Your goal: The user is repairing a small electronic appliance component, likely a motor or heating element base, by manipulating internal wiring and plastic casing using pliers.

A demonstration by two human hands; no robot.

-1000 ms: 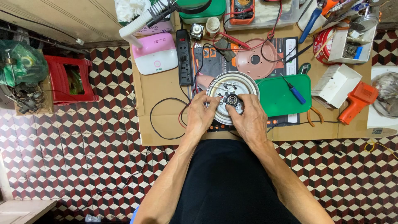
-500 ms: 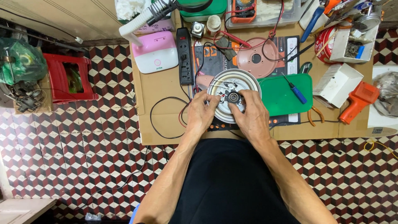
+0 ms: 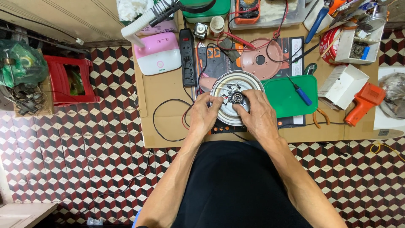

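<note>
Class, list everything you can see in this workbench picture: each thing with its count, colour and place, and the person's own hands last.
round metal base: 1, silver, bench centre, under both hands
tray: 1, green, right of base
screwdriver: 1, blue handle, on tray
round plate: 1, pink-brown, behind base
power strip: 1, black, left of plate
box: 1, pink and white, bench left
heat gun: 1, orange, bench right
stool: 1, red, on floor left
left hand: on base's left edge
right hand: fingers at base's centre
</note>
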